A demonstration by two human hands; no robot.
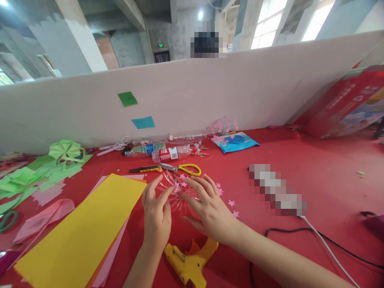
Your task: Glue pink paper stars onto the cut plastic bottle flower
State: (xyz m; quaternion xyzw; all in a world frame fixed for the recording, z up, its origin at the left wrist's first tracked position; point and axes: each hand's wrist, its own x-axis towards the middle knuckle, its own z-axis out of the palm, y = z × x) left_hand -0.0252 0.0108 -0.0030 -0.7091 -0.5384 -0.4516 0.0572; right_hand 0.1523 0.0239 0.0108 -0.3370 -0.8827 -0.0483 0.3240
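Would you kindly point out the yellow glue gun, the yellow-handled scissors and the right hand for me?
yellow glue gun [191,265]: head view, on its body.
yellow-handled scissors [181,167]: head view, on the handles near the blades.
right hand [215,213]: head view, on its back.

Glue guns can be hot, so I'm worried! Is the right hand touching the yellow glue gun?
Cannot tell. In the head view, the right hand and yellow glue gun look edge to edge, but neither contact nor a gap shows plainly.

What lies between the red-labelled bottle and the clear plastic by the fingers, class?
The head view shows scissors between the bottle and the plastic, a cutter ending beside their tips.
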